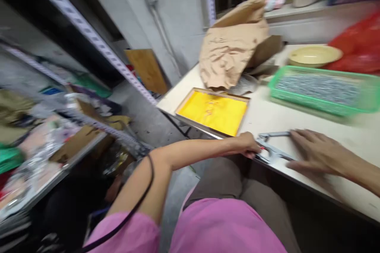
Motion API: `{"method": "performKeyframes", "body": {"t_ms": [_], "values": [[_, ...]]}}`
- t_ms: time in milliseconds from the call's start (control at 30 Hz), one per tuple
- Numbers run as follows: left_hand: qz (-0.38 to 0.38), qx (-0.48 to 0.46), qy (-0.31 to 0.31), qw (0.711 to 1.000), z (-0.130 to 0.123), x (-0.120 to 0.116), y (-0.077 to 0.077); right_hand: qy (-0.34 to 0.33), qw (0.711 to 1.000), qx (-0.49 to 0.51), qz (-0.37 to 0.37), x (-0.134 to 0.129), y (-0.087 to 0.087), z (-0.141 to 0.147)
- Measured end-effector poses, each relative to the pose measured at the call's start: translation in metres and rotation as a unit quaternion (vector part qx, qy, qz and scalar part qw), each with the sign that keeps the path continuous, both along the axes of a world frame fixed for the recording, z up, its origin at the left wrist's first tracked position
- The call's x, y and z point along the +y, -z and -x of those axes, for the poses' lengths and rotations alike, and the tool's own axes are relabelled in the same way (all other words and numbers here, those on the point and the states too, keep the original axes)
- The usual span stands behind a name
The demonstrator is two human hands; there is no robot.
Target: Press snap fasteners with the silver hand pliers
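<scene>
Staple gun, metal, slightly blurred, at the front edge of the pale surface, placed within easy reach of both hands. Left hand: grip closed around the gun's near end, apparently to hold it at the edge. Right hand: grip open, fingers spread flat just beside the far end, seemingly bracing against the surface. Also present: wood-framed yellow tray; green plastic basket of small grey metal pieces; crumpled kraft paper bag; cream bowl.
</scene>
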State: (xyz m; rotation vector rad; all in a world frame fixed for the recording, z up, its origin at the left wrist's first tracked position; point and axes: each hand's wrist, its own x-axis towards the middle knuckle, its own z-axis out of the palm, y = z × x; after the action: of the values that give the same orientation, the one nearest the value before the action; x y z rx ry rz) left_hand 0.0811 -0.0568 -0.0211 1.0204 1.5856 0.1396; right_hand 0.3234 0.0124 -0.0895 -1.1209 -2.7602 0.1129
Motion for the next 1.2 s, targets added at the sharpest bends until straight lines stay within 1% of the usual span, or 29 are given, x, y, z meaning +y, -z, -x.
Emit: {"method": "performKeyframes", "body": {"t_ms": [67,100,167,267,367,433,500,533,567,600,633,700,733,767,800,833,867,967,1067,1200], "values": [[0.000,0.043,0.007,0.999,0.001,0.003,-0.010,-0.019,0.996,-0.073,0.041,-0.001,-0.023,0.008],[0.000,0.059,0.012,0.998,0.001,0.006,-0.012,-0.011,0.994,-0.098,0.055,-0.001,-0.032,0.012],[0.009,0.067,0.018,0.998,0.000,0.011,-0.014,0.009,0.989,-0.130,0.071,0.000,-0.045,0.020],[0.014,0.048,0.004,0.999,-0.001,0.013,-0.011,0.019,0.985,-0.148,0.083,-0.002,-0.054,0.027],[0.011,0.026,-0.013,1.000,0.002,0.011,-0.007,0.026,0.985,-0.144,0.092,-0.009,-0.060,0.029],[0.008,0.027,-0.016,0.999,0.005,0.010,-0.004,0.034,0.986,-0.135,0.096,-0.015,-0.064,0.030],[-0.006,0.052,0.007,0.999,0.009,0.008,-0.001,0.047,0.986,-0.126,0.097,-0.020,-0.069,0.032],[-0.033,0.076,0.032,0.996,0.011,0.007,0.000,0.053,0.986,-0.121,0.097,-0.022,-0.071,0.032],[-0.084,0.108,0.061,0.989,0.011,0.005,0.000,0.058,0.987,-0.116,0.098,-0.023,-0.073,0.033],[-0.158,0.143,0.091,0.973,0.011,0.004,0.000,0.062,0.987,-0.113,0.098,-0.024,-0.074,0.033],[-0.243,0.178,0.123,0.945,0.009,0.002,-0.001,0.065,0.987,-0.110,0.098,-0.025,-0.074,0.034],[-0.397,0.232,0.189,0.867,0.001,0.000,-0.003,0.069,0.987,-0.108,0.098,-0.027,-0.074,0.034],[-0.446,0.246,0.224,0.831,-0.005,0.001,-0.004,0.069,0.987,-0.106,0.098,-0.027,-0.073,0.034],[-0.473,0.253,0.262,0.802,-0.012,0.003,-0.004,0.067,0.987,-0.104,0.099,-0.027,-0.072,0.034],[-0.482,0.258,0.298,0.783,-0.018,0.007,-0.004,0.065,0.988,-0.101,0.102,-0.027,-0.070,0.034],[-0.479,0.260,0.329,0.771,-0.024,0.011,-0.002,0.063,0.988,-0.097,0.105,-0.027,-0.069,0.034],[-0.468,0.259,0.356,0.766,-0.028,0.017,-0.001,0.063,0.988,-0.092,0.108,-0.027,-0.067,0.033],[-0.422,0.243,0.414,0.769,-0.033,0.031,0.002,0.085,0.985,-0.079,0.126,-0.026,-0.063,0.034],[-0.407,0.250,0.439,0.761,-0.032,0.037,0.000,0.118,0.980,-0.085,0.137,-0.027,-0.063,0.034],[-0.408,0.285,0.456,0.738,-0.037,0.036,-0.004,0.117,0.981,-0.091,0.121,-0.033,-0.069,0.036]]}}
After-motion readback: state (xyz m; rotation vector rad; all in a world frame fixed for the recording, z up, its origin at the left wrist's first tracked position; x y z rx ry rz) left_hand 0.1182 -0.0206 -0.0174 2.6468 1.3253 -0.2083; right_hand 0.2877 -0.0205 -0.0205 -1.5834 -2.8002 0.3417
